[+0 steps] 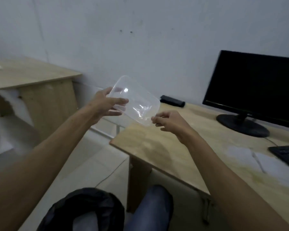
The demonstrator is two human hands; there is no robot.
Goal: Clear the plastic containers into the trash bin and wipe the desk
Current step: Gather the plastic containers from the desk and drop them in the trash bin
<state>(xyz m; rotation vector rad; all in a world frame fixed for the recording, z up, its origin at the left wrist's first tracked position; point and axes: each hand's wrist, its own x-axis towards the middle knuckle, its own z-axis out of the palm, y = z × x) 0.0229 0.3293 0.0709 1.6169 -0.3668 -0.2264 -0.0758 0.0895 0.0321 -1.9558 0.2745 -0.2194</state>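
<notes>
A clear plastic container is held in the air above the left end of the wooden desk. My left hand grips its left end with fingers wrapped over the rim. My right hand pinches its near right corner. A trash bin with a black bag stands on the floor below, left of my knee. White tissue or paper lies on the desk at the right, over a yellowish smear.
A black monitor on a round stand, a black keyboard and a small black device sit on the desk. A second wooden desk stands at the left by the wall. A cable runs across the floor.
</notes>
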